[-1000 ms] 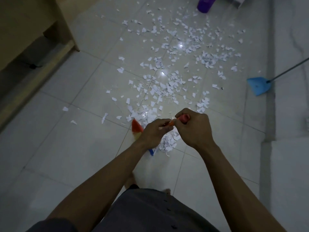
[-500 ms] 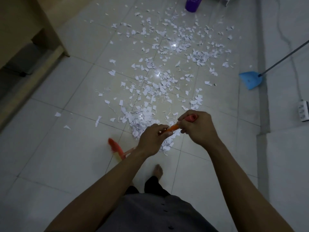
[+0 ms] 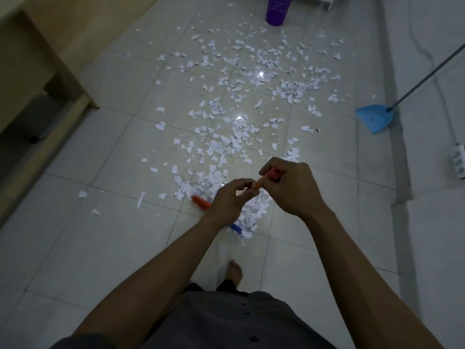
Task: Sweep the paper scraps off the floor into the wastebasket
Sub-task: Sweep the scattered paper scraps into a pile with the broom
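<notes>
hands both grasp the broom (image 3: 258,188): left hand (image 3: 230,200) lower, right hand (image 3: 292,187) round its top. paper scraps (image 3: 236,142) cover the floor (image 3: 100,235) ahead; wastebasket (image 3: 276,11) at its far edge. likely step: gathering. next: pull strays into the pile.

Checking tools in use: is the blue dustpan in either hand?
No, the blue dustpan sits on the floor at the right; the left hand and right hand grip the orange broom handle.

Orange broom handle (image 3: 258,188) is gripped by left hand (image 3: 230,201) and right hand (image 3: 289,188). White paper scraps (image 3: 236,142) are scattered across tiled floor (image 3: 88,248). Purple wastebasket (image 3: 277,10) is placed beyond them; blue dustpan (image 3: 375,118) is laid rightward.
</notes>
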